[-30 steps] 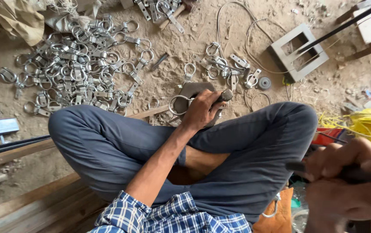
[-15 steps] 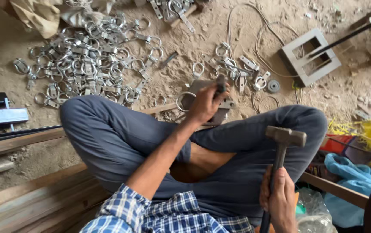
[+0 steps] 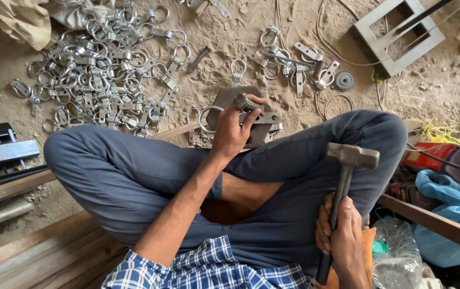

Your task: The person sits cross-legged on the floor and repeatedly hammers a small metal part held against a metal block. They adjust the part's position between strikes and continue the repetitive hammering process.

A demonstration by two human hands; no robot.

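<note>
Downward, the left arm runs bare from a blue checked sleeve over the crossed legs toward twelve o'clock; the left hand (image 3: 233, 131) bends at the wrist, its grip clamped on a short grey metal piece (image 3: 245, 102), thumb and fingers wrapped round it, pressing it on a flat dull steel plate (image 3: 229, 98) that lies on the sandy floor just ahead of the shins; a thin wire ring (image 3: 207, 119) lies touching the plate at its nine o'clock edge. Lower, at five o'clock, the right hand (image 3: 341, 231) is fisted, grip clamped on the dark handle of a hammer (image 3: 345, 182), held upright above the right thigh with its blocky grey head at the top, well apart from the plate; the head looks worn and matte. At ten o'clock a heap of bright metal ring clamps (image 3: 99, 75) sprawls over the dirt, looped and strapped, shiny; a smaller scatter of clamps (image 3: 294, 61) lies at one o'clock beside a round grey washer (image 3: 344, 81). At two o'clock a square grey metal frame (image 3: 397, 33) sits open and hollow. At four o'clock a clear plastic bottle (image 3: 396, 257) lies beside a crumpled blue cloth (image 3: 449, 214); what the bottle holds I cannot tell.
</note>
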